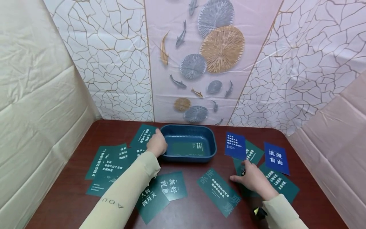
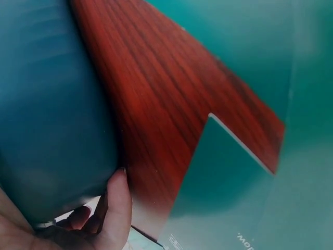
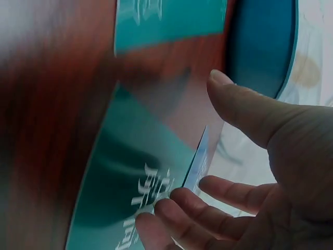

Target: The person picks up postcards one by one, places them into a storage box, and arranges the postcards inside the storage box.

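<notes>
My left hand [image 1: 156, 144] grips the left end of a dark blue rectangular tray [image 1: 186, 158] at the back middle of the table. In the left wrist view, the thumb and fingers of this hand [image 2: 118, 208] are curled about the corner of the tray [image 2: 52, 104]. A green card [image 1: 181, 149] with white writing lies inside the tray. Over overlapping green cards at the right hovers my right hand [image 1: 253, 179], its thumb spread away from the fingers. The right wrist view has its fingertips [image 3: 151, 229] overlapping a green card [image 3: 109, 161], with nothing gripped.
Several green cards [image 1: 107, 168] overlap at the left, partly behind my left arm. Two more green cards [image 1: 172, 186] lie front of centre, and another green card [image 1: 219, 192] right of them. Two blue cards [image 1: 235, 145] are at the right. Patterned cloth [image 1: 114, 63] stands behind the table.
</notes>
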